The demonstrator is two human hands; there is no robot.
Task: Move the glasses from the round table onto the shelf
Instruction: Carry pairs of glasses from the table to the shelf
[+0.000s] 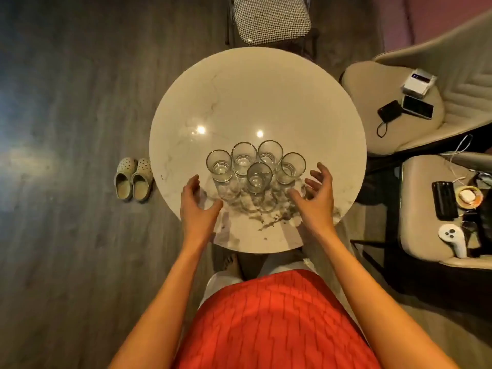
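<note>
Round table [255, 83]: glossy marble-look top, pale with grey veining. Glasses [256, 170]: clear, smooth glass. Floor [66, 102]: dark matt wood-grain planks. Stool [271, 17]: houndstooth woven cloth. Armchair [399, 139]: smooth beige leather-like upholstery.

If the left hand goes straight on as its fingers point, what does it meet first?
Likely the leftmost glass; the open left hand sits just short of its side, though depth is unclear.
</note>
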